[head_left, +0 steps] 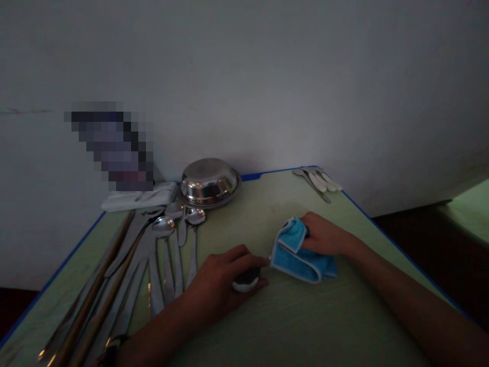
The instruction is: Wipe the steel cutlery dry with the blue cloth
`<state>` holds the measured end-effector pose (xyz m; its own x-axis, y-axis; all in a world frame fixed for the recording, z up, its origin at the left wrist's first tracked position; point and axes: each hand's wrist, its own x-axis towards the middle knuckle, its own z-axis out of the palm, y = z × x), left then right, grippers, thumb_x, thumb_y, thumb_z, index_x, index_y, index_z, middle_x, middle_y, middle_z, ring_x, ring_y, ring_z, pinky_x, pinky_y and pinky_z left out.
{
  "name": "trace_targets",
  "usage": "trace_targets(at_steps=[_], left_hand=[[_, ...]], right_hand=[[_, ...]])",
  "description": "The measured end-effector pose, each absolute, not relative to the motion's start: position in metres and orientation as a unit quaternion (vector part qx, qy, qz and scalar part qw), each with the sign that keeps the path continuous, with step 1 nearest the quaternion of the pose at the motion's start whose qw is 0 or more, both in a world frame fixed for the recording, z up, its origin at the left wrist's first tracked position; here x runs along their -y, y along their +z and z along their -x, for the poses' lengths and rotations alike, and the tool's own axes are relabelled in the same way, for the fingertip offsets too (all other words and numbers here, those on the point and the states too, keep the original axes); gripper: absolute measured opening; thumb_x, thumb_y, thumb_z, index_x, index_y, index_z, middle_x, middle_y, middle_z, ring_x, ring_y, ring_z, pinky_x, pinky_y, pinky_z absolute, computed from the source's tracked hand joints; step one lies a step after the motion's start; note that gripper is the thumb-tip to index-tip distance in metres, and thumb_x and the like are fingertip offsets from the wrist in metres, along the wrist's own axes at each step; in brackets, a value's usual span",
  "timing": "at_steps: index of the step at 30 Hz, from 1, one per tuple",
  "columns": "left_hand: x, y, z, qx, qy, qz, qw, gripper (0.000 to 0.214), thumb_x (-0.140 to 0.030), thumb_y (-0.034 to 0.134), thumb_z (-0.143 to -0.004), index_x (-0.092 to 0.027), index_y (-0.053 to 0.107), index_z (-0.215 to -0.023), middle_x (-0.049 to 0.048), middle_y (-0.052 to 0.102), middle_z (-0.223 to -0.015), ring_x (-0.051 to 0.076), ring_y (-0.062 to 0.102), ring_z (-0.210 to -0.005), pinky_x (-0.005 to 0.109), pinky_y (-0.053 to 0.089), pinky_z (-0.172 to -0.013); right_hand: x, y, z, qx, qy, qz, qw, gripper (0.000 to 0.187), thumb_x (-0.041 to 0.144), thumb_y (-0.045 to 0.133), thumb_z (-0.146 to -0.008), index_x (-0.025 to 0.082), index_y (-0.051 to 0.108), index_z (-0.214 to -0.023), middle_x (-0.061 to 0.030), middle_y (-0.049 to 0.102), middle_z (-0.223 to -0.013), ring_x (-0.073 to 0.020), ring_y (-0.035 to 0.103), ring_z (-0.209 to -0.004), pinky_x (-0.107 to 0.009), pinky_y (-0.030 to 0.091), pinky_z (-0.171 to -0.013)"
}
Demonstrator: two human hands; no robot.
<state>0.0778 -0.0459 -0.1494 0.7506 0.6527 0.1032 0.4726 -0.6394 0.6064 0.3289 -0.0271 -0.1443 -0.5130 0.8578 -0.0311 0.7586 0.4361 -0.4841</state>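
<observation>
My left hand is closed around a piece of cutlery with a rounded end, dark on top and pale along its lower edge. Whether that end is a spoon's bowl or a handle I cannot tell. A small shiny bit shows between my left fingertips and a blue cloth with white edging. My right hand grips this folded cloth, its fingers partly hidden in it. To the left of my left hand lie several metal spoons and other long-handled utensils.
An upturned metal bowl stands at the back by the wall. Left of it is a white tray or packet, with a blurred-out object above. Several white-handled cutlery pieces lie at the back right. The pale green table has blue edges.
</observation>
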Motion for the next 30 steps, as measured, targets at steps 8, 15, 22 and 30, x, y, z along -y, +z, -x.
trace_targets(at_steps=[8, 15, 22, 30], left_hand=[[0.0474, -0.1459, -0.0783, -0.334, 0.151, -0.890, 0.271, 0.027, -0.035, 0.056, -0.076, -0.022, 0.052, -0.100, 0.0013, 0.060, -0.088, 0.015, 0.059, -0.075, 0.027, 0.047, -0.064], [0.0470, -0.1446, -0.0787, -0.358, 0.158, -0.881, 0.266, 0.024, -0.030, 0.057, -0.074, -0.023, 0.049, -0.095, 0.0004, 0.060, -0.088, 0.014, 0.058, -0.075, 0.027, 0.046, -0.064], [0.0488, -0.1457, -0.0793, -0.384, 0.168, -0.870, 0.259, 0.018, -0.027, 0.053, -0.075, -0.022, 0.049, -0.092, -0.0004, 0.059, -0.085, 0.013, 0.057, -0.071, 0.025, 0.045, -0.063], [0.0494, -0.1459, -0.0791, -0.383, 0.163, -0.872, 0.257, 0.018, -0.029, 0.052, -0.077, -0.022, 0.050, -0.093, 0.0000, 0.060, -0.085, 0.013, 0.057, -0.069, 0.025, 0.045, -0.062]], right_hand=[[0.0261, -0.1433, -0.3313, 0.834, 0.260, 0.470, 0.125, 0.019, 0.026, 0.051, -0.073, 0.014, 0.053, -0.059, 0.0012, 0.055, -0.056, -0.0093, 0.049, -0.053, -0.021, 0.037, -0.055], [0.0235, -0.1434, -0.3330, 0.818, 0.323, 0.450, 0.154, 0.017, 0.025, 0.051, -0.074, 0.014, 0.057, -0.062, 0.0006, 0.058, -0.060, -0.0111, 0.053, -0.057, -0.022, 0.041, -0.058], [0.0243, -0.1443, -0.3321, 0.829, 0.296, 0.453, 0.144, 0.016, 0.024, 0.051, -0.073, 0.014, 0.058, -0.063, -0.0002, 0.060, -0.062, -0.0118, 0.054, -0.058, -0.023, 0.040, -0.058], [0.0239, -0.1444, -0.3324, 0.834, 0.283, 0.456, 0.130, 0.018, 0.026, 0.050, -0.075, 0.014, 0.058, -0.065, -0.0005, 0.060, -0.063, -0.0120, 0.054, -0.058, -0.023, 0.039, -0.058]])
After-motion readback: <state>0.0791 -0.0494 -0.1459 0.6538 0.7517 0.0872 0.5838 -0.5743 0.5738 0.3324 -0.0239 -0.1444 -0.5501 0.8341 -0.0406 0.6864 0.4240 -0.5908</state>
